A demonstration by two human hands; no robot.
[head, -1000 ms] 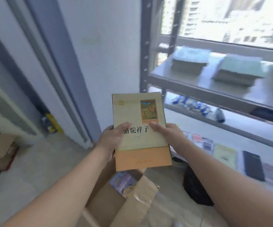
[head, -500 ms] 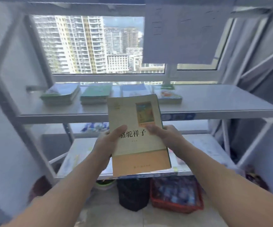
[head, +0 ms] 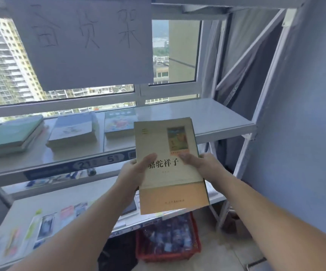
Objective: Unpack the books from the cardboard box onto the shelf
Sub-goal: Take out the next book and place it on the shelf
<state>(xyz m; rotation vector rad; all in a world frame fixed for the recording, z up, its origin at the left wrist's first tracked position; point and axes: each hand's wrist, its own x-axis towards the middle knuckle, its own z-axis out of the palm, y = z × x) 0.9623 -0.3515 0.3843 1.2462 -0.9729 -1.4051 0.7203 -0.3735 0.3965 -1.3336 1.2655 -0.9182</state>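
I hold a pale green book with an orange lower band [head: 170, 173] flat in front of me. My left hand [head: 134, 173] grips its left edge and my right hand [head: 203, 163] grips its right edge, thumbs on the cover. The book hovers in front of the grey metal shelf [head: 207, 118], over its front edge, right of the books lying there. On that shelf lie a green stack [head: 11, 133], a blue-white stack [head: 74, 130] and a colourful book [head: 120, 122]. The cardboard box is out of view.
A paper sheet with handwriting [head: 83, 42] hangs over the window. The lower shelf [head: 91, 194] holds flat cards and booklets. A red crate [head: 168, 239] and a dark bag [head: 117, 253] sit on the floor below. A blue wall [head: 305, 133] stands at the right.
My view swung from the box and floor up and right to face the shelf. The book stayed in both hands and now sits nearer the right part of the upper shelf.
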